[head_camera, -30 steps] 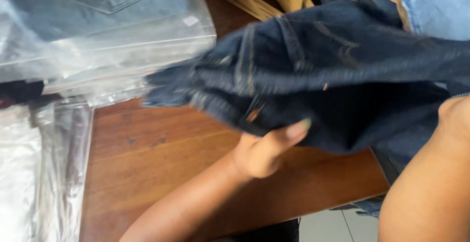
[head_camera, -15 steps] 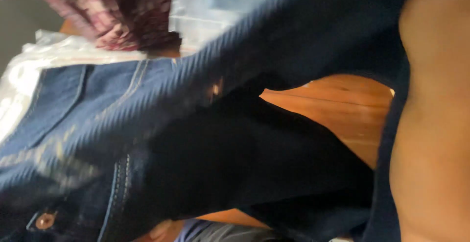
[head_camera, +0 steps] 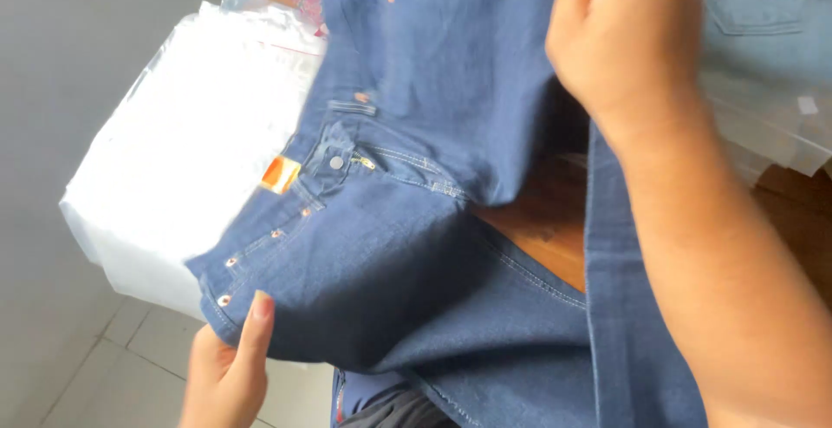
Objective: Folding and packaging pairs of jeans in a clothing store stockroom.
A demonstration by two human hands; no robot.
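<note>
Left hand (head_camera: 227, 367) grip clamped on blue jeans (head_camera: 407, 255) at waistband corner, right hand (head_camera: 620, 42) grip clamped on upper denim, over wooden worktop (head_camera: 542, 224) edge

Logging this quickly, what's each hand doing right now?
Left hand: closed on the jeans at the waistband corner.
Right hand: closed on the jeans higher up.

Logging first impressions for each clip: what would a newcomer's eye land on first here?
The blue jeans fill the middle, spread open over a wooden table, with an orange tag at the waistband. The left hand pinches the waistband corner at bottom left; the right hand grips denim at top right. White plastic packs lie on the left.
</note>
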